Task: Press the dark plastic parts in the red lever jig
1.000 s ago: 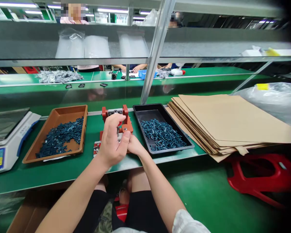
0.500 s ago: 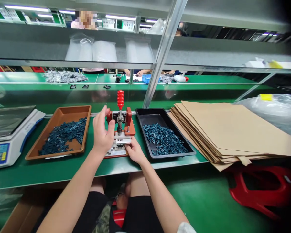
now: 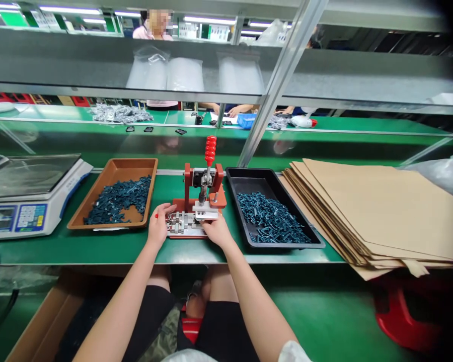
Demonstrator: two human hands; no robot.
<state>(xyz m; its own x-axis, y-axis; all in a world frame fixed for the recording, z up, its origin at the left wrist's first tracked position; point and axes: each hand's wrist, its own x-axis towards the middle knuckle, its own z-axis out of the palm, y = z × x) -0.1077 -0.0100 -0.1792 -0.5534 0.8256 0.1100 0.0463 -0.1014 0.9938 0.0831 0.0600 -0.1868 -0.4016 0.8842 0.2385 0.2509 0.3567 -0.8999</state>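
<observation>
A toggle-clamp fixture (image 3: 204, 193) with a raised red grip stands on the green bench in front of me. My left hand (image 3: 159, 225) is closed at the left end of its metal base, around a small red-tipped handle (image 3: 156, 216) that mostly hides in the fingers. Under the fixture's metal block, my right hand (image 3: 217, 231) reaches in from the right with fingers pressed together; what they hold, if anything, is hidden. Left of the fixture, an orange-brown tray (image 3: 75, 217) holds flat dark blue pieces. A black tray (image 3: 249, 176) on the right contains thin dark blue pieces.
A weighing scale (image 3: 33, 196) stands at the far left. Stacked brown cardboard sheets (image 3: 373, 211) lie at the right, overhanging the bench edge. A slanted metal post (image 3: 275, 85) rises behind the black tray. Below right is a red stool (image 3: 403, 322). People sit across the bench.
My left hand has come down from beside the upright clamp to the left end of the base. My right hand stays by the metal block. The view has shifted left.
</observation>
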